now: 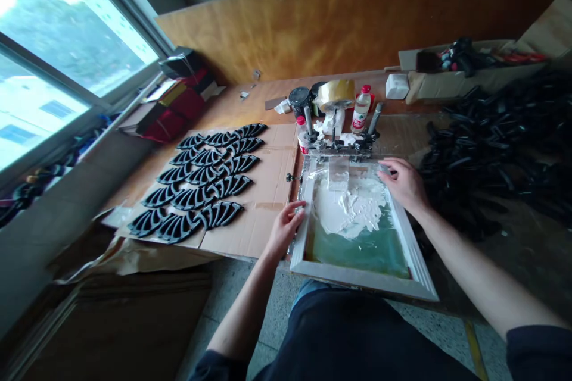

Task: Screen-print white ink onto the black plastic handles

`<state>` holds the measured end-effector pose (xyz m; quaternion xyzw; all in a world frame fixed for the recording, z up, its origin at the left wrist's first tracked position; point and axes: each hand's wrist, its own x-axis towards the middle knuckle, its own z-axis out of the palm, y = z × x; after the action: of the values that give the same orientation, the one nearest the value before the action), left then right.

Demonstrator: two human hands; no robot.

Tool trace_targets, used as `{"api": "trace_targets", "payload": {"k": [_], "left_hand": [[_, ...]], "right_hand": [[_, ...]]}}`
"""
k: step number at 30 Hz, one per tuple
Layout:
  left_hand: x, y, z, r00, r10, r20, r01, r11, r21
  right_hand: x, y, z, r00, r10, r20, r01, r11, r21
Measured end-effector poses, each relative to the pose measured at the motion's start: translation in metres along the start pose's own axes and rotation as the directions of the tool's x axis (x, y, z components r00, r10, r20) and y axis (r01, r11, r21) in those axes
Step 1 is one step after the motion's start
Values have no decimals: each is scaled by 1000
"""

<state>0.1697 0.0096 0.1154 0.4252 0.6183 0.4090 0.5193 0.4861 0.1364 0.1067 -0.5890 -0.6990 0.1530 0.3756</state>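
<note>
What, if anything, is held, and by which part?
Left hand and right hand flank a silver, rectangular, metal frame; whether either grips its sides cannot be told.

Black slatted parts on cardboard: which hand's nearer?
Left. Left hand is right of the slatted parts, by the screen frame's left side; right hand is across the frame, farther.

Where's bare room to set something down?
Bare cardboard between the black slatted parts and left hand; bare tabletop behind those parts, beside the red box. Crowded: behind the screen-printing frame, around the tape roll and bottles; rightward, heaped black pieces.
</note>
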Motion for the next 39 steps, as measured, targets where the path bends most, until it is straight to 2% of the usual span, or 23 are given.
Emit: {"api": "trace_targets", "payload": {"k": [1, 3, 5, 7, 10, 12, 14, 16, 18, 19, 20, 21, 24, 25, 28, 30, 32, 35, 37, 39], "left_hand": [[2, -15, 1, 1000, -26, 8, 26, 999, 33], [7, -38, 5, 999, -52, -12, 53, 992, 118], [14, -53, 8, 998, -49, -39, 57, 972, 228], [18, -62, 10, 998, -41, -50, 56, 943, 327], [22, -68, 10, 999, -26, -45, 43, 905, 424], [22, -71, 9, 999, -16, -31, 28, 888, 459], [22, -72, 8, 1000, -17, -16, 23, 876, 481], [21, -73, 7, 1000, -25, -19, 31, 868, 495], [20, -72, 8, 999, -30, -25, 39, 863, 503], [20, -71, 8, 999, -30, -30, 41, 862, 505], [19, -69, 8, 999, -28, -32, 41, 862, 505], [19, -68, 9, 999, -26, -34, 39, 864, 501], [18, -65, 9, 999, -23, -46, 42, 873, 485], [18, -65, 9, 999, -21, -47, 41, 877, 479], [18, -65, 9, 999, -13, -50, 34, 890, 455], [17, -64, 9, 998, -13, -57, 36, 903, 428], [16, -61, 8, 998, -14, -60, 36, 922, 386], [11, -48, 6, 1000, -5, -29, 13, 963, 271], [6, -32, 4, 1000, 10, -3, -10, 986, 165], [1, -10, 3, 999, 44, -14, -43, 997, 62]], "right_hand": [[1, -16, 7, 996, -85, 22, 86, 996, -39], [2, -48, 24, 966, -217, 141, 233, 966, -108], [3, -72, 41, 931, -225, 289, 280, 945, -166], [1, -84, 56, 891, -159, 424, 268, 940, -211], [-14, -84, 65, 838, -101, 537, 274, 928, -254], [-33, -79, 63, 803, -170, 572, 350, 910, -221], [-55, -72, 54, 730, -296, 616, 453, 885, -111], [-71, -66, 43, 627, -415, 659, 530, 848, 30], [-75, -61, 34, 536, -476, 697, 569, 814, 119], [-73, -60, 32, 511, -479, 714, 573, 809, 132], [-70, -60, 31, 509, -466, 724, 567, 814, 125], [-67, -61, 32, 531, -445, 722, 554, 826, 101], [-67, -64, 40, 646, -409, 644, 511, 859, 32], [-72, -64, 42, 665, -416, 620, 508, 861, 32], [-86, -63, 41, 639, -434, 636, 500, 862, 87], [-83, -66, 38, 652, -398, 645, 465, 882, 74], [-65, -73, 39, 733, -339, 590, 412, 911, 12], [-17, -80, 42, 863, -239, 444, 313, 945, -99], [16, -73, 36, 913, -186, 364, 255, 955, -152], [40, -52, 17, 957, -133, 256, 174, 974, -146]]}}
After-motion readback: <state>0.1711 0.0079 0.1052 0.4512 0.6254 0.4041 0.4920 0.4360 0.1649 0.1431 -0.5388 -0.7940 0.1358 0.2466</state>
